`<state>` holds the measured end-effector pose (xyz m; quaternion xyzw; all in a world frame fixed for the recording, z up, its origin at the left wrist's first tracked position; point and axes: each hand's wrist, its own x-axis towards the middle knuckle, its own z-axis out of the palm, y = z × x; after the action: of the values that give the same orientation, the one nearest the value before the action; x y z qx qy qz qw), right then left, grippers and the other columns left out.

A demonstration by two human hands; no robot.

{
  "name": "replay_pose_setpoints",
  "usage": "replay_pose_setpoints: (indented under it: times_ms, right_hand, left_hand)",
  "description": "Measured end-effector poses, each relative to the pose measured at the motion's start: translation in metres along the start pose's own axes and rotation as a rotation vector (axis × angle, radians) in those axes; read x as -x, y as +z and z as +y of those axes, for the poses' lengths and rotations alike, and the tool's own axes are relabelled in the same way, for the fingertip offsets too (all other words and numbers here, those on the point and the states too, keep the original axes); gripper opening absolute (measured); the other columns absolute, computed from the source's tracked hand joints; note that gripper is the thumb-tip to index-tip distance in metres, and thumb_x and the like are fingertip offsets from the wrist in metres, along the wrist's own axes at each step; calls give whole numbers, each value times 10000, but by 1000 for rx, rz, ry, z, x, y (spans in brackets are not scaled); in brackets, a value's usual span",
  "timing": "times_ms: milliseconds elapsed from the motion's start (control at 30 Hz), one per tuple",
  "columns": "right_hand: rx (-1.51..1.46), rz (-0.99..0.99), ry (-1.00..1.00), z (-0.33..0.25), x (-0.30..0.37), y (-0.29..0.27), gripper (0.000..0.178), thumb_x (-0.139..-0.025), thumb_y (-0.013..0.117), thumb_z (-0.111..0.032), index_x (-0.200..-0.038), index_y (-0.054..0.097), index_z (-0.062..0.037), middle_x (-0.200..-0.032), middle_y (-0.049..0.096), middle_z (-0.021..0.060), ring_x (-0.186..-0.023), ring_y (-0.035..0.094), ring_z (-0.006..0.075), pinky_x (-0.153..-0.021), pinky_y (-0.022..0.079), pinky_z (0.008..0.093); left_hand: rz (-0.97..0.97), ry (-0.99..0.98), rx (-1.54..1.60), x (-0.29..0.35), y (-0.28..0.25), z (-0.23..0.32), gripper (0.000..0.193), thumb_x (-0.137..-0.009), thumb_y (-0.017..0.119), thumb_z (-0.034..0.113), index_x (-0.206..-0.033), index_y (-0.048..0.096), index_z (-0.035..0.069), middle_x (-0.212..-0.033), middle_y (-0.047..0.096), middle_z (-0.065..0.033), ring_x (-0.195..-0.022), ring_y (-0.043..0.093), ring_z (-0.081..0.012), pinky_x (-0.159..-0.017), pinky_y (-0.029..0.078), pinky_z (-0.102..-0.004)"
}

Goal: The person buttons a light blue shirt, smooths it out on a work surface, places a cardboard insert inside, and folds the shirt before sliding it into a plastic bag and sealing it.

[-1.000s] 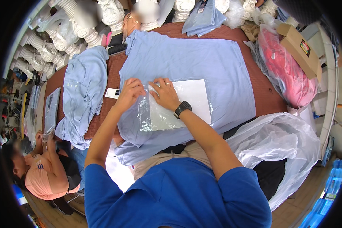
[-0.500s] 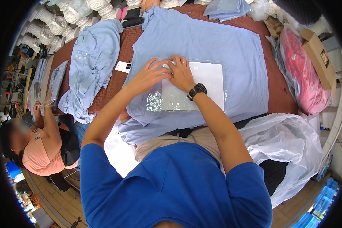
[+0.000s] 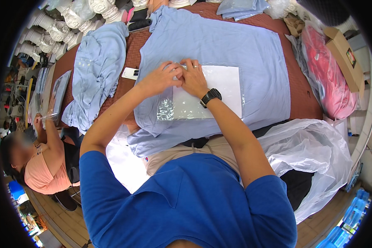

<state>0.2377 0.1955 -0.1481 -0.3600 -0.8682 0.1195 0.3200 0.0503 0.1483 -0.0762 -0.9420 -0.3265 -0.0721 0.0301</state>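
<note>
A light blue garment (image 3: 211, 39) lies spread over the table before me. On top of it rests a flat clear plastic bag (image 3: 165, 110) with a white sheet (image 3: 221, 91) inside. At the bag's far left part my left hand (image 3: 161, 79) and my right hand (image 3: 194, 80) meet, fingers bent and pinched together on its film. The fingertips partly hide what they grip. My right wrist carries a black watch (image 3: 211, 97). Just left of the garment lies a small white tag (image 3: 130, 73).
A second, crumpled blue garment (image 3: 98, 70) lies left on the brown table cover (image 3: 130, 47). Red clothing in plastic (image 3: 328, 74) and a cardboard box (image 3: 343, 58) stand right. Translucent plastic sheeting (image 3: 318, 144) covers my right side. Another person (image 3: 45, 169) sits at left.
The whole view has shifted slightly. Both hands stay at the same part of the bag, with the left fingers curled in closer against the right hand.
</note>
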Motion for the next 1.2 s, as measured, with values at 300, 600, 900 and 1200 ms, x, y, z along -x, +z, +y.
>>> replay_pose_setpoints:
  times_ms: [300,600,900,1200]
  right_hand:
    - [8,44,-27,0,1,1,405,-880,663,-190,-1279,643,-121,-1222,553,81,-1125,469,315,-981,398,449]
    - [54,35,-28,-2,0,1,423,-928,659,-349,-1283,644,-121,-1213,546,68,-1129,460,293,-975,401,443]
    - [61,9,-35,-3,1,3,450,-922,665,-375,-1298,637,-129,-1223,540,58,-1142,454,290,-975,402,448]
    - [70,4,-36,-5,0,1,439,-921,666,-373,-1291,641,-139,-1229,542,58,-1140,458,297,-973,404,448]
  left_hand:
    - [-18,81,-42,3,-11,0,89,-787,631,85,-877,635,85,-1095,558,-56,-1177,507,-257,-1114,370,-448]
    - [147,19,45,40,-2,-1,175,-711,656,29,-875,620,78,-994,578,-45,-1087,543,-264,-1023,418,-432]
    - [241,22,-19,52,5,3,206,-743,624,40,-948,616,59,-1082,614,-43,-1195,538,-278,-1035,429,-438]
    - [270,87,19,46,12,-1,204,-776,613,89,-965,608,13,-1074,603,-119,-1125,582,-303,-1014,471,-430]
